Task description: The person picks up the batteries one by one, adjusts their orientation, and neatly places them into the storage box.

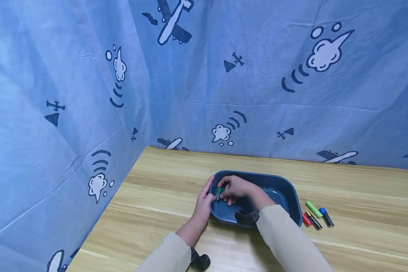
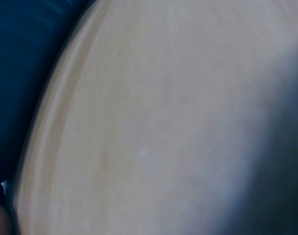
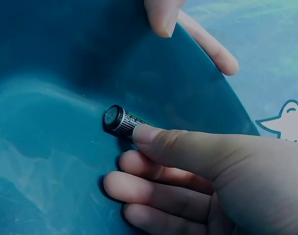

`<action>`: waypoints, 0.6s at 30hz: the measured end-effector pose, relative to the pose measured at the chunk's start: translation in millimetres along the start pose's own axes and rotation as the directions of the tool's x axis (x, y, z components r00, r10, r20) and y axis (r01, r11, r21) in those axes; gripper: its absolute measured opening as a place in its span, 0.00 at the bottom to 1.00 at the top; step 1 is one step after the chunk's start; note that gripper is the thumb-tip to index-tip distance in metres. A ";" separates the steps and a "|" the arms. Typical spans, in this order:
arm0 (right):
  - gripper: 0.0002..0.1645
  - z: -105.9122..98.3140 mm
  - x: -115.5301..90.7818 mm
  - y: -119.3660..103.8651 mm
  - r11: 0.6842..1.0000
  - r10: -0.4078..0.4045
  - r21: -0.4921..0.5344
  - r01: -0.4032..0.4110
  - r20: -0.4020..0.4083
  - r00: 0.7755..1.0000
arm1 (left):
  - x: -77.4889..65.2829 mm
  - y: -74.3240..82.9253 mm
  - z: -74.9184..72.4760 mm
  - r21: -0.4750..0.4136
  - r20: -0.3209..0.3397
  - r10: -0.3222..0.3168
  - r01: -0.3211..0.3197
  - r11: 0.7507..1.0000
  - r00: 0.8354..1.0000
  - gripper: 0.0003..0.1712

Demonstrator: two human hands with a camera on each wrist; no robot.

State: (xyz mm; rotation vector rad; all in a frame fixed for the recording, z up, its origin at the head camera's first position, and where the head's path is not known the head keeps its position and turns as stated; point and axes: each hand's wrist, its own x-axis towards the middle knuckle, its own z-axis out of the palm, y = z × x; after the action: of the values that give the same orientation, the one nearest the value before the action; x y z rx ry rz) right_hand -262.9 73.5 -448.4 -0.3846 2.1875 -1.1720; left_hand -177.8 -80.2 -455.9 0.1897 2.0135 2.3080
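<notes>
A dark blue plastic bin (image 1: 275, 190) rests on the table. My left hand (image 1: 201, 206) holds the bin's left wall, its thumb inside the rim and its fingers along the outside. Inside the bin at the left end, my right hand (image 1: 236, 187) pinches a green and black battery (image 1: 218, 194) between thumb and index finger. In the right wrist view, the printed end of that battery (image 3: 120, 119) sticks out past the thumb, near the bin floor. The other right fingers touch or nearly touch the floor. My left hand is barely visible in the left wrist view.
Right of the bin on the wooden table (image 1: 149, 189) lie a light green battery (image 1: 314, 209), a blue-ended dark battery (image 1: 326, 217), a black and gold battery (image 1: 314, 220) and a red battery (image 1: 306, 219). A blue patterned curtain (image 1: 204, 87) hangs behind and at the left.
</notes>
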 end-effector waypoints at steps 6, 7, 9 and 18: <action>0.20 -8.6 -8.5 -1.4 1.000 0.018 0.015 -0.019 0.005 1.000 | 8.9 -19.3 1.8 -0.010 -0.015 -0.007 0.007 1.000 1.000 0.36; 0.23 -11.5 -12.2 -2.6 1.000 0.023 0.016 -0.023 0.010 1.000 | 10.1 -23.7 2.1 -0.009 -0.022 -0.009 0.009 1.000 1.000 0.36; 0.27 -20.3 -20.8 -4.0 0.999 0.026 0.022 -0.026 0.016 1.000 | 11.5 -31.0 2.8 0.001 -0.034 -0.011 0.011 1.000 0.999 0.36; 0.32 -99.1 -101.3 1.6 0.970 -0.205 0.112 0.214 -0.086 0.975 | 9.5 -28.8 -2.1 0.051 -0.046 0.000 0.002 0.999 0.999 0.36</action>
State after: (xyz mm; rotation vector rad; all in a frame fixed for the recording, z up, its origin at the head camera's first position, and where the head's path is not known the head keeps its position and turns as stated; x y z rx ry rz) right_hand -249.0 190.5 -369.8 -0.5393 2.1653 -1.4466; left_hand -188.3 -77.0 -484.2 0.1391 2.0949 2.2829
